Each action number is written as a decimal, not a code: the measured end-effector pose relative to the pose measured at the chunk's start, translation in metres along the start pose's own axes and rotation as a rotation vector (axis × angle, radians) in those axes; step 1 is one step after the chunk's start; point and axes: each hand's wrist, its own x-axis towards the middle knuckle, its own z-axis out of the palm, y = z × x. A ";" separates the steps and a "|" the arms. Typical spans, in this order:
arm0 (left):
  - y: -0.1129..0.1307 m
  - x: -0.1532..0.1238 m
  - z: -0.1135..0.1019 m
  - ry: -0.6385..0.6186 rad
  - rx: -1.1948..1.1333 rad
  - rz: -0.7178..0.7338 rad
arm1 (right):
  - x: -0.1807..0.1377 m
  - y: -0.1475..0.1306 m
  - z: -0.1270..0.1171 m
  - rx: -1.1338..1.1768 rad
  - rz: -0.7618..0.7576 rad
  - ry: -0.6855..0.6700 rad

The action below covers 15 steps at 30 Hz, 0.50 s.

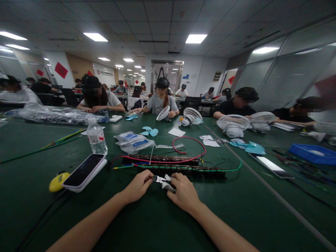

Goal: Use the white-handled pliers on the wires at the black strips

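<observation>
My right hand [182, 191] is closed around the light grey handles of a pair of pliers [160, 179], whose metal jaws point left. My left hand [139, 185] is pinched just at the jaw tips; something thin and dark seems to be between its fingers, too small to name. Right behind both hands lie two long dark strips with copper-coloured windings [181, 168], side by side on the green table. A red wire [204, 148] loops up from them, and a green wire [240, 166] curves off their right end. A white zip tie [151, 155] stands up from the strips.
To the left are a phone [84, 171], a yellow tape measure [59, 182] and a water bottle [96, 138]. Plastic bags [134, 141] and blue fan blades [149, 131] lie beyond the strips. At right are another phone [270, 166] and a blue tray [312, 155]. Co-workers sit across the table.
</observation>
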 end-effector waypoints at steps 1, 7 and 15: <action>0.000 0.000 0.000 0.000 -0.002 -0.001 | 0.000 0.000 0.000 0.002 -0.001 0.001; 0.000 0.000 -0.001 -0.018 -0.033 -0.008 | -0.001 0.001 0.001 0.008 -0.011 0.007; 0.000 -0.001 -0.001 -0.027 -0.051 -0.009 | 0.000 0.001 0.003 -0.016 -0.012 -0.016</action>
